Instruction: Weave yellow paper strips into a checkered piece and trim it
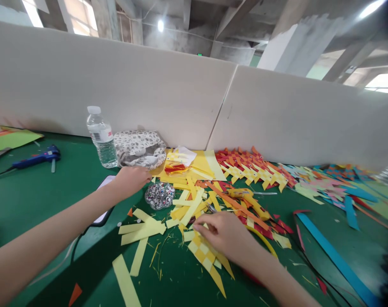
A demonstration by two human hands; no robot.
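My left hand (131, 183) reaches forward to the near left edge of a yellow sheet (198, 160), above a phone (103, 213). Its fingers are curled together, and their tips are hidden. Close beside it lies a clear flower-shaped box (160, 196) full of small googly eyes. My right hand (227, 234) is closed, thumb against curled fingers; whatever may be in it is hidden. Under and in front of it is a yellow checkered woven paper piece (202, 253) with pointed ends. Pale yellow paper strips (143, 230) lie between the hands. A small metal tip (210, 208) shows just beyond the right hand.
A yellow glue gun (250, 200) lies among orange and red scraps. Behind it are woven red and yellow papers (253, 166). Leftward stand a water bottle (101, 138) and a patterned cloth pouch (139, 149); a blue glue gun (37, 158) lies farther left. A white partition (117, 85) borders the green table.
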